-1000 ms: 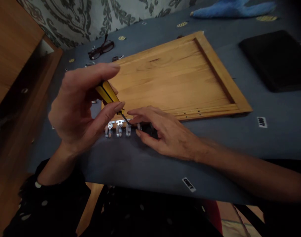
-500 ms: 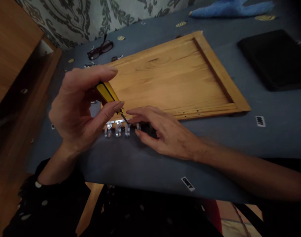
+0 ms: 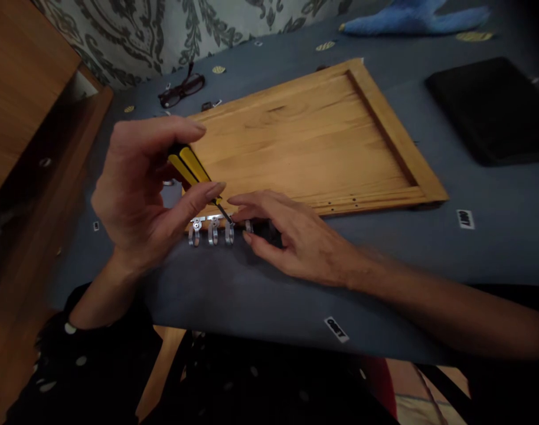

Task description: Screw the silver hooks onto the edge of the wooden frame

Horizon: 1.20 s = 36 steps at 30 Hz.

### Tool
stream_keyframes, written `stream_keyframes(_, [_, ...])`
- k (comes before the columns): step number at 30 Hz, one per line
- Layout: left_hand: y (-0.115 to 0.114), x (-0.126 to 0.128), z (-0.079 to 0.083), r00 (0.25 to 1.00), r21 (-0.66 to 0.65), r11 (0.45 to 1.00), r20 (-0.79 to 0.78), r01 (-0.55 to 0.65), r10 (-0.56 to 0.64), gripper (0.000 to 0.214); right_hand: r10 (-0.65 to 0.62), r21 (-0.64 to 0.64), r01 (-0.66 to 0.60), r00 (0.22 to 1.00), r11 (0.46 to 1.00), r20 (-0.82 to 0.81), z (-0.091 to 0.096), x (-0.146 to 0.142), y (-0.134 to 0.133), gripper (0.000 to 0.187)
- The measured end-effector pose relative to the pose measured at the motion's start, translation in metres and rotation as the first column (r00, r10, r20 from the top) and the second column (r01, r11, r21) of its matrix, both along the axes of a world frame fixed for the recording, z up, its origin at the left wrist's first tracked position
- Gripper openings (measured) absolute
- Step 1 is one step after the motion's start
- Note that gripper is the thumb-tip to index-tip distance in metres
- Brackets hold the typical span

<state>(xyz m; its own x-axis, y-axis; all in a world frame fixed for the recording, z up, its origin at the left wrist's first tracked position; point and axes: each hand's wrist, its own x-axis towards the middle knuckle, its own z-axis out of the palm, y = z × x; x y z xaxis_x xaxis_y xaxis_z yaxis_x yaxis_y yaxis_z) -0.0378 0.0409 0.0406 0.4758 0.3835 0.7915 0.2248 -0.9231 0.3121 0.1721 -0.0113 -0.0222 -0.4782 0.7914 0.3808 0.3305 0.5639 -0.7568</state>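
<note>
My left hand (image 3: pixel 139 183) is closed on a yellow and black screwdriver (image 3: pixel 190 167), which slants down to the right. Its tip meets a metal hook rail (image 3: pixel 206 219) by the third hook (image 3: pixel 229 233) from the left. The rail runs along the near edge of a framed wooden panel (image 3: pixel 287 147) lying on the table. From the right, my right hand (image 3: pixel 302 239) grips the rail at that edge, its index finger close to the screwdriver tip and the thumb below, by another hook (image 3: pixel 249 226). My right fingers hide the rail's right part.
Eyeglasses (image 3: pixel 182 92) lie behind the panel on the blue-grey tablecloth (image 3: pixel 269 313). A blue plush item (image 3: pixel 415 19) lies at the far right, with a flat black object (image 3: pixel 490 109) nearer. Wooden furniture (image 3: pixel 25 94) stands along the left. Several small dark holes dot the panel's near edge.
The screwdriver handle has turned a little in my left fingers; its tip stays at the same hook. My right hand keeps its place. The whole view has shifted very slightly.
</note>
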Motion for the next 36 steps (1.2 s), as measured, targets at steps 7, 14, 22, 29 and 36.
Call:
stream_keyframes(7, [-0.0018, 0.0035, 0.0023, 0.996, -0.130, 0.988, 0.045, 0.087, -0.081, 0.051, -0.014, -0.002, 0.014, 1.000, 1.000, 0.009, 0.0004, 0.0002, -0.0007, 0.046])
stream_keyframes(14, [-0.0032, 0.0016, 0.0027, 0.998, -0.092, 0.994, 0.013, 0.059, -0.059, 0.047, -0.012, 0.004, 0.012, 1.000, 1.000, 0.009, -0.0001, 0.0004, -0.0004, 0.045])
stream_keyframes(22, [-0.0030, 0.0021, 0.0033, 0.996, -0.119, 0.992, 0.086, 0.043, -0.033, 0.050, -0.010, 0.003, 0.010, 1.000, 1.000, 0.012, 0.0009, 0.0002, 0.0002, 0.045])
stream_keyframes(29, [-0.0021, 0.0022, 0.0025, 0.992, -0.215, 0.973, 0.111, 0.089, -0.066, 0.051, -0.012, 0.020, 0.012, 1.000, 1.000, 0.012, 0.0005, 0.0000, 0.0008, 0.045])
stream_keyframes(36, [-0.0013, 0.0026, 0.0006, 0.991, -0.121, 0.992, 0.136, 0.022, -0.005, 0.048, -0.010, -0.006, 0.010, 1.000, 1.000, 0.002, 0.0010, 0.0000, 0.0003, 0.045])
